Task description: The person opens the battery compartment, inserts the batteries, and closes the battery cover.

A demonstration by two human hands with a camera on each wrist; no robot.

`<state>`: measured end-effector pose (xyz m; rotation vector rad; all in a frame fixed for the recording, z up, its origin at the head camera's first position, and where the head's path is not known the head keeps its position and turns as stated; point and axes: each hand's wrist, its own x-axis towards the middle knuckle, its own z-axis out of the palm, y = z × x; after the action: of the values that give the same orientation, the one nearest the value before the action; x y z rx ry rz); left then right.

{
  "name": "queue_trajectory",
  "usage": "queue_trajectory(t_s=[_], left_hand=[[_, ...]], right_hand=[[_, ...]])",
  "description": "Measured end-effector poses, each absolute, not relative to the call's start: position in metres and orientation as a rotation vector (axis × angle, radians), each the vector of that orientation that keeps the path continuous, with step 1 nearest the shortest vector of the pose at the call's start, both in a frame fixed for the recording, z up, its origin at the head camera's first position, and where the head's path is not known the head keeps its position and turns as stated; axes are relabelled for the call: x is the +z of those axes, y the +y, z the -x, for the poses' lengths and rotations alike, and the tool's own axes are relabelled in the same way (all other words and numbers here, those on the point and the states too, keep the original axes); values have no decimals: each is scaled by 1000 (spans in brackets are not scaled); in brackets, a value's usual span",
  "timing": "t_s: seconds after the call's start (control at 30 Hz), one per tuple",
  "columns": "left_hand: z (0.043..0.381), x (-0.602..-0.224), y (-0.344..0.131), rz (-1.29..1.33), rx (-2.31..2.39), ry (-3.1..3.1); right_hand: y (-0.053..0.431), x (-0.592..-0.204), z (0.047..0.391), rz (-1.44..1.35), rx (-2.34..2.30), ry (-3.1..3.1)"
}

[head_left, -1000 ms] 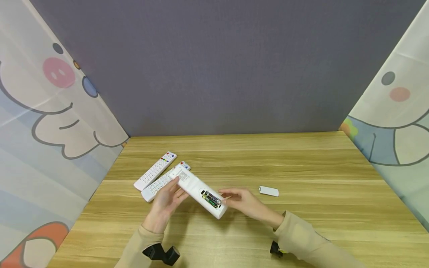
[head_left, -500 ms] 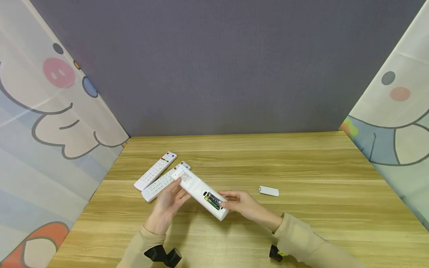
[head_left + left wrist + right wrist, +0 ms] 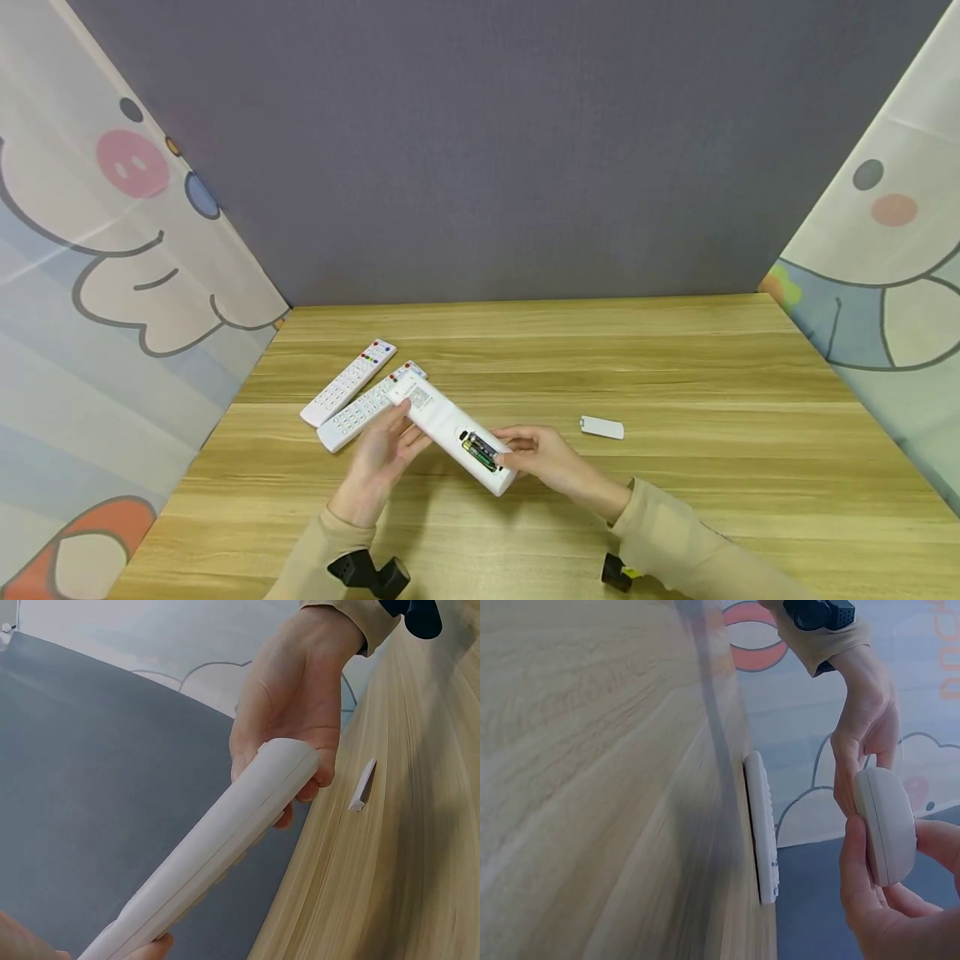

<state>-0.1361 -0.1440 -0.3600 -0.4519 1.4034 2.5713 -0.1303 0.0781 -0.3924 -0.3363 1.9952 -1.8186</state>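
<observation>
A white remote control (image 3: 448,425) is held tilted above the table, back side up, with its battery compartment uncovered. Two batteries (image 3: 480,450), one showing green and one dark, lie in that compartment. My left hand (image 3: 377,458) grips the far-left end, thumb on the back near a printed square code. At the near-right end, my right hand (image 3: 543,457) holds the remote, its thumb at the edge of the battery compartment. In the right wrist view, fingers (image 3: 861,877) sit on both faces of the remote's end. A white battery cover (image 3: 602,427) lies on the table to the right.
Two more white remotes lie buttons up at the left: one remote (image 3: 348,383) farther out, another remote (image 3: 358,419) beside it, partly behind the held one. The wooden table (image 3: 675,358) meets a grey panel (image 3: 525,167) at the back. Printed curtains (image 3: 120,250) hang at the sides.
A thin strip between my right fingers and the batteries, seen a second ago, no longer shows. My right thumb now lies at the compartment's edge. The remote has shifted slightly right.
</observation>
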Motion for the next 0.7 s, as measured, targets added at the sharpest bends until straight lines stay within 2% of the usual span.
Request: queue_trajectory(t_s=[0.7], left_hand=[[136,-363,-137,421,2544,1443]], right_hand=[[81,-398,128,260,-1864,1969]])
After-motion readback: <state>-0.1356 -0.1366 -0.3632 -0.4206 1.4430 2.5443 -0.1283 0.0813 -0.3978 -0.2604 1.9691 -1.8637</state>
